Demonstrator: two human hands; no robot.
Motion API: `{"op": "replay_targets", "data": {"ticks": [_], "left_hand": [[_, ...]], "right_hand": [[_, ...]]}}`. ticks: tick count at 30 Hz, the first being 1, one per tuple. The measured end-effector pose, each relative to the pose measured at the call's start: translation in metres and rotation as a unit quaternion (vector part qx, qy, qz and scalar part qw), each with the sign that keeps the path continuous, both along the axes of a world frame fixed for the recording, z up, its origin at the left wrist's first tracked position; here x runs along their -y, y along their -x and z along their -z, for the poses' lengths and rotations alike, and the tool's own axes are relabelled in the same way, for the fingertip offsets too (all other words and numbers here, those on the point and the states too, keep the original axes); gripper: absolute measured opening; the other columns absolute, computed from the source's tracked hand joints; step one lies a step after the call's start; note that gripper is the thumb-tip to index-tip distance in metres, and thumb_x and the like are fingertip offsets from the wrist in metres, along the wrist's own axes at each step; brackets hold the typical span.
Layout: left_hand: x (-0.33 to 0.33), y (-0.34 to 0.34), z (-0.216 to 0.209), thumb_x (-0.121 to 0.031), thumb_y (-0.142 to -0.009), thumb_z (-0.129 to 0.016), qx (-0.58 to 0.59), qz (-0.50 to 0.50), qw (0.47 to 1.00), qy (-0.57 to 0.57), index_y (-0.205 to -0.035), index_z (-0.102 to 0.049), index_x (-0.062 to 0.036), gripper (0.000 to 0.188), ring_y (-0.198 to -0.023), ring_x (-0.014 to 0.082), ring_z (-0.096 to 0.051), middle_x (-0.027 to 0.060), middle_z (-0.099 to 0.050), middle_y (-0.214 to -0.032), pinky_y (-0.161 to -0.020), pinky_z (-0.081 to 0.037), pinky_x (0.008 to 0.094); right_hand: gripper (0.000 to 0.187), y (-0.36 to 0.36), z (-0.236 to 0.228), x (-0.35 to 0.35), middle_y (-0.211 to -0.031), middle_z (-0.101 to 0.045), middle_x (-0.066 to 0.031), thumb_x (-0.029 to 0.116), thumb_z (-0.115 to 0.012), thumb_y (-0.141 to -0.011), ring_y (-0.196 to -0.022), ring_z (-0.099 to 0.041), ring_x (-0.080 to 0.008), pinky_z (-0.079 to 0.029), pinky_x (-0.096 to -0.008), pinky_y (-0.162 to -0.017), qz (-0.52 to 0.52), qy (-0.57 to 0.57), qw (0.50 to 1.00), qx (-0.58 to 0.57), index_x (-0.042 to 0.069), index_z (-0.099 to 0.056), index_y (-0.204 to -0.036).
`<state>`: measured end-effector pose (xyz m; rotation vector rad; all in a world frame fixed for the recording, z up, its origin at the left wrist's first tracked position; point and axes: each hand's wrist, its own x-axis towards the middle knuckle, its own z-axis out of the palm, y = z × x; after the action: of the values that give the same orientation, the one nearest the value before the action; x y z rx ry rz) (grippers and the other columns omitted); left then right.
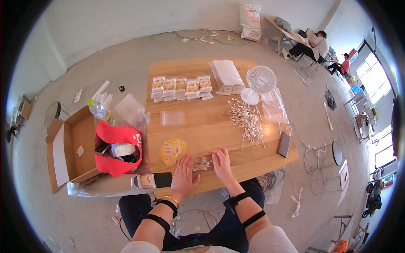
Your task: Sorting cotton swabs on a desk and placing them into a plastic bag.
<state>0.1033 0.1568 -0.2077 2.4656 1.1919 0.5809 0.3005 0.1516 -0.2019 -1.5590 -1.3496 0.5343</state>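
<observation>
A small bundle of cotton swabs [201, 163] lies on the wooden table [198, 126] near its front edge, between my hands. My left hand [184, 173] rests flat at the bundle's left end, fingers stretched out. At the right end is my right hand [222, 163], its fingers loosely bent and slightly apart, with nothing visible held in them. Just beyond my left hand, yellow printed cards [173, 151] are spread in an overlapping fan. A heap of loose cotton swabs [248, 124] lies farther back to the right. Clear plastic bags [172, 118] lie flat behind the cards.
Packed swab bundles [180, 87], a larger wrapped stack [228, 76] and a white fan [260, 80] stand toward the back. A grey power bank [284, 144] sits right. To the left are a cardboard box [80, 147], a red bag [114, 166] and a bottle [99, 110].
</observation>
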Motion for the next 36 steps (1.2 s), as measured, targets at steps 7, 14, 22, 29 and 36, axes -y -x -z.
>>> {"op": "replay_targets", "data": {"ticks": [7,14,22,29,36], "left_hand": [[-0.001,-0.007,0.002,-0.026,-0.084,-0.066,0.014,0.027,0.999,0.027,-0.149,-0.027,0.0045,0.082,-0.146,0.0384,-0.028,0.0247,-0.035,-0.151,-0.121,-0.022,0.0481],[0.0,0.001,0.004,-0.03,-0.088,-0.064,-0.01,0.01,1.0,0.018,-0.149,-0.026,0.0056,0.081,-0.147,0.0395,-0.024,0.0251,-0.03,-0.154,-0.121,-0.019,0.0512],[0.013,-0.019,0.003,-0.051,-0.09,-0.058,-0.183,-0.013,0.977,-0.11,-0.151,-0.019,0.0101,0.095,-0.15,0.0378,-0.016,0.0245,-0.02,-0.16,-0.122,-0.012,0.0528],[0.026,-0.02,0.001,-0.059,-0.092,-0.051,-0.201,0.019,0.979,-0.027,-0.151,-0.019,0.0117,0.098,-0.151,0.04,-0.011,0.025,-0.018,-0.161,-0.121,-0.007,0.057],[0.011,-0.023,-0.014,-0.06,-0.093,-0.049,-0.239,0.023,0.97,-0.031,-0.152,-0.022,0.0071,0.094,-0.151,0.0416,-0.009,0.0242,-0.016,-0.162,-0.12,-0.007,0.0593]], "right_hand": [[0.025,0.044,0.016,0.008,-0.12,-0.054,-0.0203,0.004,-0.048,-0.096,-0.114,-0.052,-0.037,-0.041,-0.0415,-0.102,-0.019,-0.029,0.997,-0.068,0.0,-0.057,-0.12],[0.03,0.004,0.005,0.031,-0.123,-0.054,-0.0195,0.001,-0.05,-0.092,-0.124,-0.047,-0.0393,-0.036,-0.0476,-0.108,0.147,-0.02,0.985,0.094,0.001,-0.055,-0.121],[0.031,0.0,0.002,0.034,-0.127,-0.052,-0.0167,0.01,-0.054,-0.092,-0.126,-0.047,-0.0341,-0.032,-0.0478,-0.116,0.124,0.043,0.957,0.26,0.001,-0.055,-0.122],[0.033,-0.001,0.006,0.035,-0.127,-0.053,-0.0156,0.011,-0.055,-0.091,-0.127,-0.047,-0.032,-0.031,-0.0475,-0.116,0.135,0.046,0.954,0.263,0.001,-0.055,-0.122],[0.033,-0.001,0.009,0.034,-0.126,-0.053,-0.0148,0.011,-0.056,-0.09,-0.128,-0.047,-0.0308,-0.031,-0.0468,-0.117,0.141,0.044,0.955,0.258,0.001,-0.056,-0.121]]}}
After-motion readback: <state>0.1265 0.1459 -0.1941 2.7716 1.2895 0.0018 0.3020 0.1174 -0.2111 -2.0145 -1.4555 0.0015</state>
